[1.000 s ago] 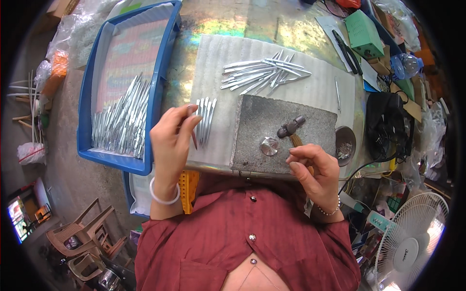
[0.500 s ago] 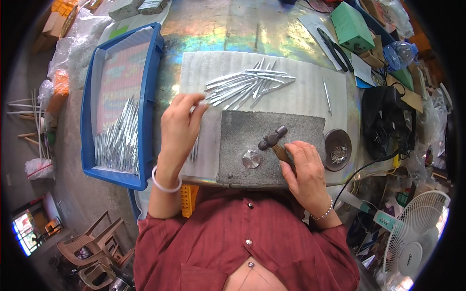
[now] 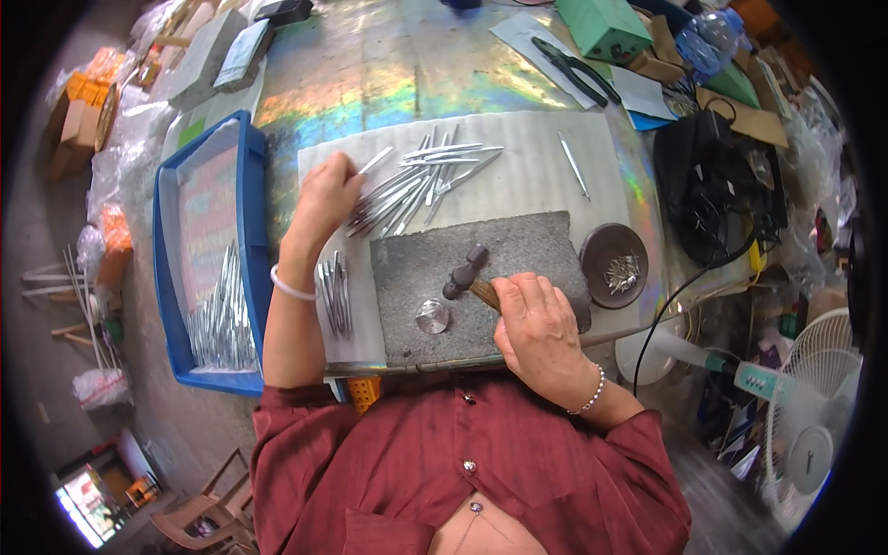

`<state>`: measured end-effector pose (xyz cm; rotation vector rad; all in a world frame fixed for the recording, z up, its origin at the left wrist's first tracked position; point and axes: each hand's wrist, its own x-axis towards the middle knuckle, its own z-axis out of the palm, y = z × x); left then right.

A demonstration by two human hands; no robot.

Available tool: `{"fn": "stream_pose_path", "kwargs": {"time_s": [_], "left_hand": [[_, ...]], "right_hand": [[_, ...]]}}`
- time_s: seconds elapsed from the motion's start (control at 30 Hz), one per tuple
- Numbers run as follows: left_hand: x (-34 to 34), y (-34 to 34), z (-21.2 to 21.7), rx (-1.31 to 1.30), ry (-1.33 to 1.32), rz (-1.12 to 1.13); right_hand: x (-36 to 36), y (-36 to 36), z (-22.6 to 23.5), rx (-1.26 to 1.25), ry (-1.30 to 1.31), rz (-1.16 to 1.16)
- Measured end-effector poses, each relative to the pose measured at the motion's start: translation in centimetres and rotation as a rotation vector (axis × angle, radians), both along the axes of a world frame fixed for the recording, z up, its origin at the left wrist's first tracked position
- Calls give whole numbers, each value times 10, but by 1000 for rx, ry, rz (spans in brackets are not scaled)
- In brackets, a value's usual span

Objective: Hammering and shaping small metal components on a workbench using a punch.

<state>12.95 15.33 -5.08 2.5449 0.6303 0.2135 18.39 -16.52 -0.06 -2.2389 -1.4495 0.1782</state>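
My left hand point(image 3: 326, 199) is closed, pinching one slim silver metal strip point(image 3: 376, 160) at the left end of a loose pile of similar strips point(image 3: 430, 185). My right hand point(image 3: 541, 326) wraps round the wooden handle of a small hammer point(image 3: 468, 269), whose dark head rests over a grey stone slab point(image 3: 546, 236). Beside the hammer head, a round shiny metal disc point(image 3: 432, 315) sits on the slab. More strips lie side by side as a bundle point(image 3: 335, 294) left of the slab, below my left wrist.
A blue tray point(image 3: 254, 268) at the left holds many strips. Right of the slab stands a dark bowl point(image 3: 592, 289) of small metal pins. One pointed silver tool point(image 3: 574, 166) lies on the white foam sheet point(image 3: 527, 139). Farther back are black-handled pliers point(image 3: 578, 72) and a green box point(image 3: 603, 28).
The whole view has shifted and turned slightly. My left hand has drawn a strip up from the pile's left end. My right hand still grips the hammer over the slab.
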Motion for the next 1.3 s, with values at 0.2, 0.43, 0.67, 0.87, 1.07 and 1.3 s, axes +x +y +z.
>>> {"fn": "stream_pose_path", "kwargs": {"time_s": [0.2, 0.43, 0.67, 0.87, 1.07, 1.3], "left_hand": [[-35, -26, 41, -278, -413, 237], [-92, -95, 78, -761, -462, 306], [-126, -123, 83, -934, -390, 270], [-129, -143, 86, -739, -219, 258], [-122, -149, 75, -571, -180, 106], [-104, -156, 61, -420, -139, 36]], "right_hand": [[12, -15, 13, -32, 344, -80], [66, -58, 1, 275, 196, -512], [102, -102, -25, 171, 208, -692], [104, -94, -37, -8, 150, -652], [113, -93, -48, -179, 59, -605], [117, -93, -45, -208, 49, -565]]}}
